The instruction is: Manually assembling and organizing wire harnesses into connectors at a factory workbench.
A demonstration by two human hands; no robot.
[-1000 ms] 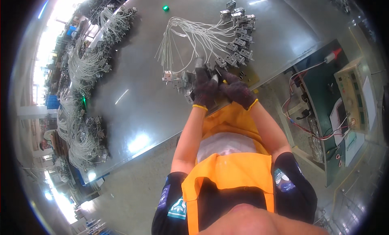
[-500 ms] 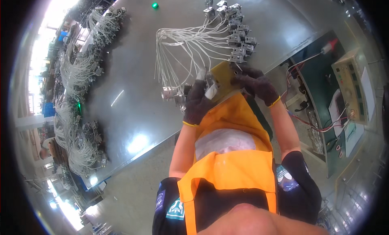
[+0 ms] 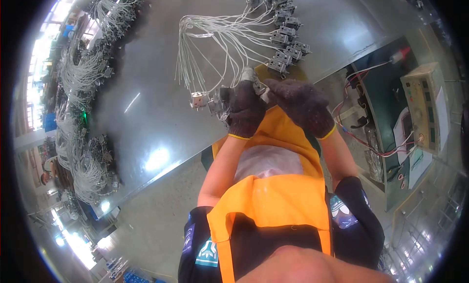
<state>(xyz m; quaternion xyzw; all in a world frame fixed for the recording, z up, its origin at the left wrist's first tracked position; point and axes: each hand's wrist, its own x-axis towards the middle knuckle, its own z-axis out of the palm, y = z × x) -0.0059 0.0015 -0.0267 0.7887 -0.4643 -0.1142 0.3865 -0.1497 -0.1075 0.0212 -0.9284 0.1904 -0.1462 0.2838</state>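
Note:
My left hand (image 3: pixel 246 112), in a dark glove with a yellow cuff, is closed around a small metal switch-like part (image 3: pixel 249 75) at the table's near edge. My right hand (image 3: pixel 303 107), gloved the same way, meets it from the right. Its fingertips are pressed together beside the part, and what they pinch is hidden. Left of my left hand lie more metal parts (image 3: pixel 198 100) on white wires. These wires (image 3: pixel 195 21) run in a looped bundle to a cluster of similar metal parts (image 3: pixel 288 36) beyond my hands. A yellow-brown sheet (image 3: pixel 298 74) shows behind my right hand.
Several heaps of wired parts (image 3: pixel 80 85) line the left side of the metal table (image 3: pixel 151 102). On the right, a beige instrument box (image 3: pixel 420 104) stands on a dark green bench (image 3: pixel 386 78), with red and white leads (image 3: pixel 364 144), scissors (image 3: pixel 402 180) and papers (image 3: pixel 421 168).
My right hand has moved left, off the yellow-brown sheet, and its fingertips now meet my left hand. A white piece seen earlier in my left hand is mostly covered. The whole view has shifted slightly.

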